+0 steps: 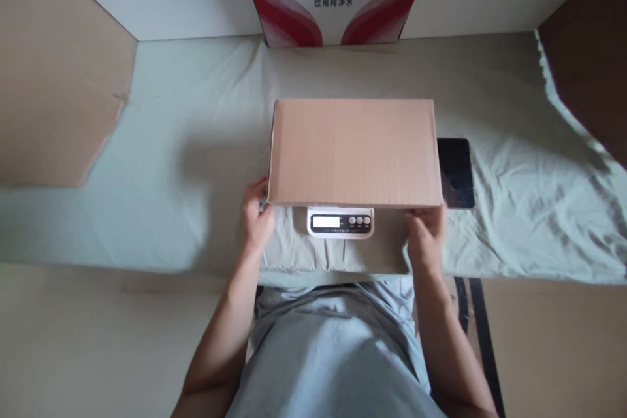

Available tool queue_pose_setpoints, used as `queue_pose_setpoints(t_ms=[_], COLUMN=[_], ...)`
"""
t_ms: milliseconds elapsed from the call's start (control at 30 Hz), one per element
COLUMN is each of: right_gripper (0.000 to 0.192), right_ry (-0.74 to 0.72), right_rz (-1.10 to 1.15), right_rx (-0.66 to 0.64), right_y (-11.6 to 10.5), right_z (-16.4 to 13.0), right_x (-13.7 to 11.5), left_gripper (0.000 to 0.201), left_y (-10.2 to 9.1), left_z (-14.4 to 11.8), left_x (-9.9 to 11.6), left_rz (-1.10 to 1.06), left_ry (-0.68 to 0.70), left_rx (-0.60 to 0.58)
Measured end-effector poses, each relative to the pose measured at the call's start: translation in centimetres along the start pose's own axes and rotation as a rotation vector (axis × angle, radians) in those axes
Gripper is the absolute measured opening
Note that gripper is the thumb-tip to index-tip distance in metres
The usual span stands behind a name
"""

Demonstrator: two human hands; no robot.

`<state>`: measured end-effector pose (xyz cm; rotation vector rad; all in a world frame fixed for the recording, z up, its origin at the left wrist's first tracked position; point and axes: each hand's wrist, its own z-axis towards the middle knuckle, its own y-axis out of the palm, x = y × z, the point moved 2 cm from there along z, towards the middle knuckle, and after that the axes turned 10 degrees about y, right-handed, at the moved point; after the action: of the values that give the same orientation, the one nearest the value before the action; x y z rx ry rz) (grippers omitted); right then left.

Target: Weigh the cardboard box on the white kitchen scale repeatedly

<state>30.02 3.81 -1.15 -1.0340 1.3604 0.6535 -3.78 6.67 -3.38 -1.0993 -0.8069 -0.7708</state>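
A closed cardboard box (355, 151) is held level at its two near corners, over a small white scale (341, 223) whose display and buttons are left showing below the near edge; whether the box is borne by the scale or held just above it cannot be told. The near left corner is pinched by the left hand (257, 215) and the near right corner is gripped by the right hand (428, 235), its fingers partly hidden by the box. Just beside the box on the right, a dark tablet (456, 173) is partly covered by it, so that side is crowded. The back is bounded by a white panel (181, 0), against which a red-and-white printed carton (337, 19) is stood, well apart from the box. The far sides are closed in by a cardboard panel (63, 72) on the left and a dark brown panel (588, 65) on the right. The widest stretch of green cloth (206, 91) is spread to the left, and its front edge is reached just below the scale.
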Motion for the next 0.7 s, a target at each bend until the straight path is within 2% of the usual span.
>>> queue_pose_setpoints(t_ms=[67,100,167,233,333,467,600,700], right_gripper=[0.058,0.059,0.059,0.059,0.057,0.053,0.059,0.064], right_ry=[-0.029,-0.051,-0.082,-0.093,-0.127,-0.176,-0.216,-0.271], right_rz=[0.224,0.266,0.248,0.188,0.126,0.120,0.127,0.102], right_rx=[0.034,0.041,0.007,-0.081,-0.178,-0.188,-0.224,-0.228], right_y=[-0.7,-0.9,-0.8,-0.1,1.2,2.2,3.3,4.6], right_z=[-0.1,-0.3,-0.8,-1.3,-1.6,-0.1,3.1,5.7], right_x=[-1.0,-1.6,-2.8,-3.7,-4.9,-6.5,-7.6,-7.7], left_gripper=[0.040,0.041,0.043,0.048,0.062,0.074,0.075,0.073], left_y=[-1.1,-1.4,-1.8,-1.5,-0.5,0.7,2.0,3.3], left_z=[0.3,0.4,0.2,-0.3,-0.8,0.9,5.2,8.1], left_x=[1.8,3.1,5.8,8.1,10.2,11.1,10.7,9.9], left_rz=[-0.095,-0.135,-0.170,-0.222,-0.265,-0.288,-0.284,-0.271], left_ry=[-0.041,-0.042,-0.010,-0.012,0.000,0.094,0.211,0.244], left_rx=[0.053,0.067,0.082,0.056,-0.003,-0.046,-0.042,-0.027])
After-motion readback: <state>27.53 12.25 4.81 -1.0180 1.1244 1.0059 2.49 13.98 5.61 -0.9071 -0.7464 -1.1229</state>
